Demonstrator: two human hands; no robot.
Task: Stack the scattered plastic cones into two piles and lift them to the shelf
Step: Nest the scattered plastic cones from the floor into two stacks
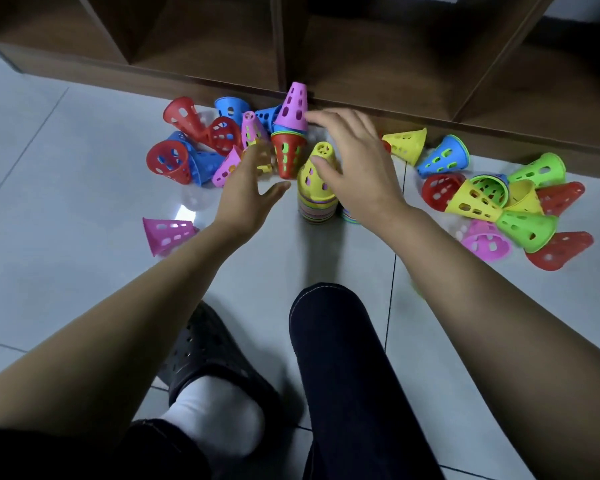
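A stack of cones topped by a yellow cone (317, 181) stands upright on the floor between my hands. Behind it a second pile shows a purple cone (294, 107) above a red cone (287, 154). My left hand (252, 194) hovers open and blurred just left of the red cone, holding nothing. My right hand (355, 161) is spread open beside and above the yellow-topped stack, thumb close to it. Loose cones lie on the left (168, 161) and on the right (478, 197). A single pink cone (167, 233) lies apart at the near left.
A dark wooden shelf unit (291, 46) with open compartments runs along the back, its base at floor level. The floor is pale tile (66, 265). My knee in dark trousers (340, 341) and a foot in a black clog (208, 358) are near the bottom.
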